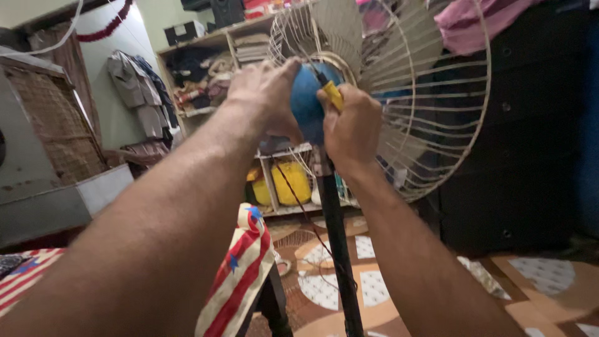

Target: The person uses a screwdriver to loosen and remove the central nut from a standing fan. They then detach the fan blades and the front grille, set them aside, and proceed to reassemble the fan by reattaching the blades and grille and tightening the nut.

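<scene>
I saw the pedestal fan's pale wire guard (pixel 430 106) filling the upper right, above its black pole (pixel 337 237). The round blue motor housing (pixel 307 103) sat at centre. My left hand (pixel 265 97) cupped it, fingers curled. My right hand (pixel 352 128) was closed round a yellow-handled screwdriver (pixel 333 95) against the housing.

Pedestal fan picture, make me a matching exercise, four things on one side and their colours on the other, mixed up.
Things:
1. fan motor housing
2. tool handle in the right hand
3. fan pole
4. wire guard

Colours:
A. black
B. off-white
C. blue
D. yellow

Pairs: 1-C, 2-D, 3-A, 4-B
</scene>
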